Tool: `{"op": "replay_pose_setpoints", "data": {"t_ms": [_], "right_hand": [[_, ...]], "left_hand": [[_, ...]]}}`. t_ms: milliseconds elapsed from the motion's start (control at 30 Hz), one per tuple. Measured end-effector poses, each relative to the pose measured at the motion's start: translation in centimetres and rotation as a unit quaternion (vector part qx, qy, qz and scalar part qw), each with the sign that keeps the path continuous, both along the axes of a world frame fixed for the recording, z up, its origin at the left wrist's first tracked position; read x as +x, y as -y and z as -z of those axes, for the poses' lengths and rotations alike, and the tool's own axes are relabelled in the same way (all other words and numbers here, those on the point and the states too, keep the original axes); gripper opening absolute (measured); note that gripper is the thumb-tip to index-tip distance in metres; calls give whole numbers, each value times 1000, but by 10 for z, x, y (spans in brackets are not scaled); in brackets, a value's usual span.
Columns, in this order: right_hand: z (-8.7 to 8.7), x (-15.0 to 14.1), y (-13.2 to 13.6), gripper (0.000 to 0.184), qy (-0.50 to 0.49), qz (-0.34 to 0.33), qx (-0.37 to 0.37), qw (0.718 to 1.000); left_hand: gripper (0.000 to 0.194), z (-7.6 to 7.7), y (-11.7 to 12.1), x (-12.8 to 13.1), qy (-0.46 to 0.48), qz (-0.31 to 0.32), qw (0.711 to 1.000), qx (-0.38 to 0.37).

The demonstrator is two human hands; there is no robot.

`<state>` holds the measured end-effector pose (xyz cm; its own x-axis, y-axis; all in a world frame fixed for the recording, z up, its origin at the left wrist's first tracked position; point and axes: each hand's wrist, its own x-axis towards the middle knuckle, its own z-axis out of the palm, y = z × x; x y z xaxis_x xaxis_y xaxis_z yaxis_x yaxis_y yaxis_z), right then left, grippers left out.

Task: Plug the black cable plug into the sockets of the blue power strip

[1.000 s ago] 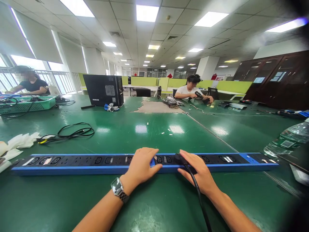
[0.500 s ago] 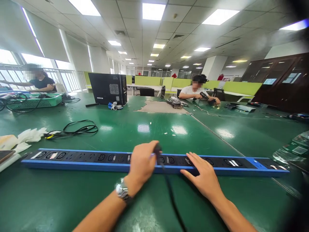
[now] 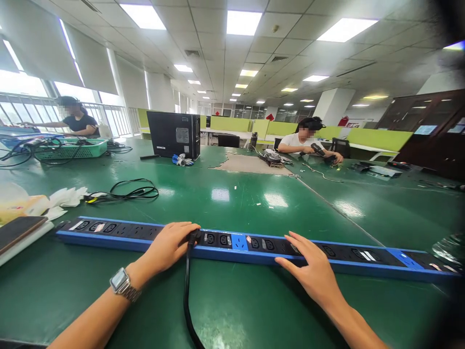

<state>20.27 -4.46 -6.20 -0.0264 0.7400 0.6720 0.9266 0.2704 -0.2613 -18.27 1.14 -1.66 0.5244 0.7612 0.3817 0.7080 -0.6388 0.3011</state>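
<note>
A long blue power strip (image 3: 240, 242) with black socket sections lies across the green table. My left hand (image 3: 167, 248), a watch on its wrist, is closed on a black power plug (image 3: 194, 236) at the strip's sockets, left of the middle. Whether the plug is seated in a socket is hidden by the fingers. From it a black cord (image 3: 187, 295) hangs toward me and out of the bottom of the view. My right hand (image 3: 314, 264) rests across the strip right of the middle, fingers apart, holding nothing.
A coiled black cable (image 3: 134, 190), white tissues (image 3: 67, 198) and a phone-like dark slab (image 3: 22, 231) lie at left. Farther back stand a black computer case (image 3: 172, 134) and a green basket (image 3: 74, 149). Two people (image 3: 301, 140) sit at the table's far side. A plastic bottle (image 3: 450, 249) lies at right.
My left hand has carried the plug leftward along the strip. The right hand stays on the strip in much the same spot. The whole view has shifted slightly.
</note>
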Motion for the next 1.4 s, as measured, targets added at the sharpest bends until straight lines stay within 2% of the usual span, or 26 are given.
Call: {"op": "replay_pose_setpoints", "data": {"t_ms": [100, 167, 267, 333, 400, 467, 567, 667, 733, 800, 900, 1033, 1100, 1167, 1267, 1333, 1400], "right_hand": [[-21, -58, -5, 44, -18, -82, 7, 996], [-33, -110, -13, 38, -23, -155, -8, 988], [-40, -182, -32, 55, -14, -210, -30, 977], [-40, -212, -43, 45, 12, -230, -40, 972], [-38, -222, -51, 30, 5, -238, -12, 971], [-40, -212, -52, 25, -57, -226, 49, 971], [-44, -173, -44, 27, -155, -185, 105, 965], [-41, -129, -31, 24, -164, -159, 71, 971], [-33, -109, -26, 21, -151, -150, 40, 976], [-24, -101, -24, 21, -137, -150, 29, 979], [-17, -106, -27, 20, -103, -154, 44, 982], [-17, -113, -27, 18, -35, -145, 44, 988], [-17, -109, -24, 25, -3, -143, 39, 989], [-15, -102, -20, 46, 19, -117, 28, 993], [-9, -90, -16, 75, 43, -38, 5, 998], [-5, -87, -15, 73, 65, -8, -3, 998], [-1, -86, -15, 68, 87, 2, -11, 996]], "left_hand": [[61, 5, 0, -4, -34, -59, 997, 19], [67, 9, 1, -4, -50, -84, 995, 38], [50, 12, 1, -2, -52, -84, 994, 54], [38, 12, 1, 0, -39, -91, 994, 51], [34, 12, 1, 1, -28, -96, 994, 48], [39, 12, 0, 1, -28, -97, 994, 45], [56, 13, -2, -2, -33, -96, 994, 44], [60, 14, -2, -4, -33, -96, 994, 45], [62, 13, -2, -4, -39, -95, 994, 41], [63, 12, -2, -3, -46, -97, 994, 37], [63, 11, -2, -3, -52, -101, 993, 33], [62, 7, -3, -5, -45, -94, 994, 18], [61, 4, -2, 0, -24, -68, 997, 5], [57, 1, 1, 15, 8, -37, 999, -8], [56, 0, 8, 59, 46, 14, 999, -14], [55, 1, 13, 93, 47, 50, 998, -15], [43, 2, 15, 120, 65, 49, 997, -17]]}}
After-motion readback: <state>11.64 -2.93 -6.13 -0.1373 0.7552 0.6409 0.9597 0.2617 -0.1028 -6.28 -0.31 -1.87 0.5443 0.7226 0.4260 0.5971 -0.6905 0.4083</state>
